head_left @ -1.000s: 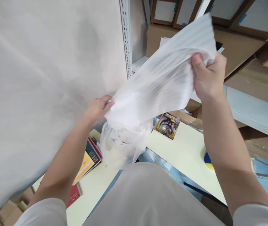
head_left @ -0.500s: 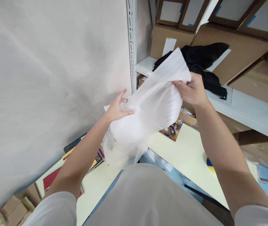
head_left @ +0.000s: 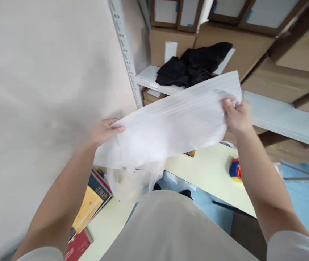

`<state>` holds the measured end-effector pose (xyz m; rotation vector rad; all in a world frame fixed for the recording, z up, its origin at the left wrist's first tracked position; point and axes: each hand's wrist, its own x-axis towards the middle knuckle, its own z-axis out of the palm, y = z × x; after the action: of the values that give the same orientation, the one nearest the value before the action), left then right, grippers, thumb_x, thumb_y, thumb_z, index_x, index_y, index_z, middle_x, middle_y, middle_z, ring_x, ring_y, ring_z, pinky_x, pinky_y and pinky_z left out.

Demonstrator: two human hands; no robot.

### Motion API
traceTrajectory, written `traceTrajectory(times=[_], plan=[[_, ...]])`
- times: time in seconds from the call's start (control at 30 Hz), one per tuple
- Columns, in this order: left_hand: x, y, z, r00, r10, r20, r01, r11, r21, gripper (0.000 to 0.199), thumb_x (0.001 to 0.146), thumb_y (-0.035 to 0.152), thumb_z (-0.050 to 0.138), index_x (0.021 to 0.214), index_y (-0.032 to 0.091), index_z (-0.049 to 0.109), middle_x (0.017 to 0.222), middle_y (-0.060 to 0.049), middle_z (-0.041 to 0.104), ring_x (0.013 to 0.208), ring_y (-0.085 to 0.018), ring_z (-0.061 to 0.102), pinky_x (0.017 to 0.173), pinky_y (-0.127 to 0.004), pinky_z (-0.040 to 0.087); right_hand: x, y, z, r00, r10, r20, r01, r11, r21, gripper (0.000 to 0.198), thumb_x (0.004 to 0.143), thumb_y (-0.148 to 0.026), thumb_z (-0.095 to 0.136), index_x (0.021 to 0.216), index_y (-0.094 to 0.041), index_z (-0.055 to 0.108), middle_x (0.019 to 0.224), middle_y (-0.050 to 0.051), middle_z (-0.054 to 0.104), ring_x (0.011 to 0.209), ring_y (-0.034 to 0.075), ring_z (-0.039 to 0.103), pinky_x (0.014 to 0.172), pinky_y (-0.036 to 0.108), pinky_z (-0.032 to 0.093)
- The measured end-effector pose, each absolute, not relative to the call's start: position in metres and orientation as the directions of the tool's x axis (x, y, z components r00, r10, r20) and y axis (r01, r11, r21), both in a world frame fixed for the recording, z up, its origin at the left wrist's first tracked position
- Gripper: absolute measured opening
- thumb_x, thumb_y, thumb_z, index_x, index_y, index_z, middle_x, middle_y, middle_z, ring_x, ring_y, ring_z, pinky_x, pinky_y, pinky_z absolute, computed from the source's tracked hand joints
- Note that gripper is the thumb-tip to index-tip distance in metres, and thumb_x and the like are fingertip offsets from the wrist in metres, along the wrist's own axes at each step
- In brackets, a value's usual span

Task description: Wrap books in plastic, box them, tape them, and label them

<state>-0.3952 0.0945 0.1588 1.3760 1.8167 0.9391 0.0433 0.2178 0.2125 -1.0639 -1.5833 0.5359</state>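
Note:
A thin white plastic bag is stretched out flat between my two hands above the table. Its lower part hangs down, looser and see-through, with strips that look like handles. At the left edge my left hand pinches the plastic between thumb and fingers. My right hand grips the far right end, thumb on top and the material bunched under it. Whether anything is inside the bag I cannot tell.
Books are stacked on the cream table at left. A blue, yellow and red object stands near my right forearm. Behind are a metal shelf, cardboard boxes and black cloth. A pale wall rises at left.
My hands have moved apart, the left one outward and closing on the bag's edge, the right one further right. The bag is now spread wider and flatter. The view has turned rightward.

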Motion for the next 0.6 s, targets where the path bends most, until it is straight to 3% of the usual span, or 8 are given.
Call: traceTrajectory(times=[0.1,0.2,0.33,0.43,0.6], plan=[[-0.365,0.12,0.153,-0.345,0.938,-0.022,0.433,0.18,0.883,0.037,0.068,0.048,0.064,0.091,0.019,0.061,0.073,-0.002,0.067,0.062,-0.018,0.061,0.055,-0.029,0.049,0.085,0.19,0.169,0.116,0.879,0.463,0.473,0.362,-0.804,0.036,0.081,-0.053,0.058,0.081,-0.017,0.062,0.071,0.004,0.062,0.065,0.018,0.055,0.063,0.031,0.045],[-0.311,0.15,0.139,-0.384,0.916,0.121,0.596,0.146,0.789,0.027,0.08,0.042,0.053,0.094,0.019,0.059,0.082,-0.004,0.067,0.074,-0.021,0.063,0.067,-0.033,0.051,0.125,0.153,0.118,0.293,0.879,0.377,0.595,0.141,-0.791,0.036,0.081,-0.054,0.055,0.079,-0.018,0.057,0.068,0.004,0.061,0.063,0.019,0.055,0.062,0.032,0.045],[-0.233,0.174,0.101,-0.144,0.939,0.312,0.852,-0.043,0.522,0.027,0.088,0.035,0.042,0.104,0.017,0.056,0.102,-0.011,0.066,0.1,-0.026,0.061,0.09,-0.037,0.045,0.179,0.102,0.048,0.487,0.863,0.133,0.605,-0.223,-0.765,0.038,0.088,-0.054,0.037,0.069,-0.023,0.049,0.058,0.005,0.057,0.057,0.021,0.053,0.06,0.033,0.045],[-0.189,0.18,0.054,0.023,0.971,0.239,0.895,-0.127,0.428,0.029,0.092,0.034,0.039,0.107,0.016,0.055,0.106,-0.013,0.066,0.102,-0.026,0.062,0.09,-0.036,0.044,0.213,0.069,-0.002,0.497,0.867,-0.04,0.581,-0.366,-0.727,0.04,0.089,-0.053,0.031,0.073,-0.023,0.051,0.061,0.007,0.059,0.06,0.023,0.056,0.063,0.035,0.045],[-0.143,0.176,-0.035,0.069,0.998,-0.005,0.932,-0.063,0.358,0.025,0.09,0.029,0.045,0.109,0.016,0.055,0.111,-0.014,0.066,0.101,-0.027,0.065,0.087,-0.036,0.048,0.247,0.034,-0.074,0.517,0.836,-0.183,0.582,-0.5,-0.641,0.041,0.089,-0.049,0.03,0.087,-0.018,0.058,0.064,0.006,0.061,0.062,0.023,0.057,0.064,0.033,0.041]])
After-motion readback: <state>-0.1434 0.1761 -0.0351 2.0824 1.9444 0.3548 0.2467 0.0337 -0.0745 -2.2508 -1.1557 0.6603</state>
